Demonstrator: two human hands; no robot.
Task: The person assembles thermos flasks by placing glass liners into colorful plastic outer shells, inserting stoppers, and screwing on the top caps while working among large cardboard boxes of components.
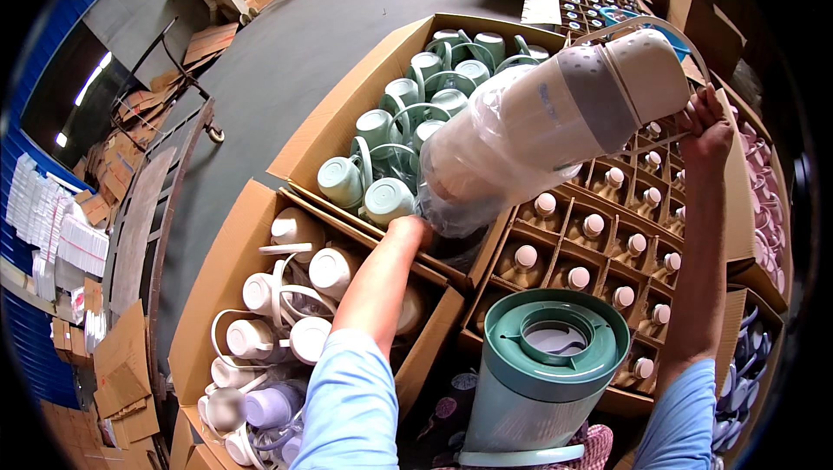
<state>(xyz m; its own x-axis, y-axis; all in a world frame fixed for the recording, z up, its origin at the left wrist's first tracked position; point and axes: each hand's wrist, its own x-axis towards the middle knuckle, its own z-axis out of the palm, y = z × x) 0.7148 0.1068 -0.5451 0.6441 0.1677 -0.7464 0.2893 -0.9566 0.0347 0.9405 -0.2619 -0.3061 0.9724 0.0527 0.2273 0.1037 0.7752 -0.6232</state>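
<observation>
Holding a big beige flask (521,136) aslant between both hands, the worker is just in front of me. Right hand (707,127) up at the top end, fingers curled closed around the slim looped handle. Left hand (415,231) down by the base, fingers out of sight; how tightly it closes I cannot tell. Flask: tall cylinder, cream cap uppermost, grey dotted band beneath it, small mark on the body, lower part sheathed in loose, crinkled clear plastic. Tilted, cap toward the right hand, base toward the left. Just beyond the left hand, a carton (334,114) of pale green cup-shaped pieces (388,199) with looped handles, packed upright and tilted. Left of the same hand, a second carton (217,283) of cream pieces (310,340), similar form, a few lilac ones (271,405) among them at the near end. Between the two forearms, below the flask, a divided carton (495,266): cardboard cells, bottles (578,278) with pale round caps, one to a cell. Nearer the worker than either hand, a large green-topped jug (555,383), ring-shaped opening up. Outward of the right hand, another carton (737,201), pink pieces (764,210) heaped inside.
</observation>
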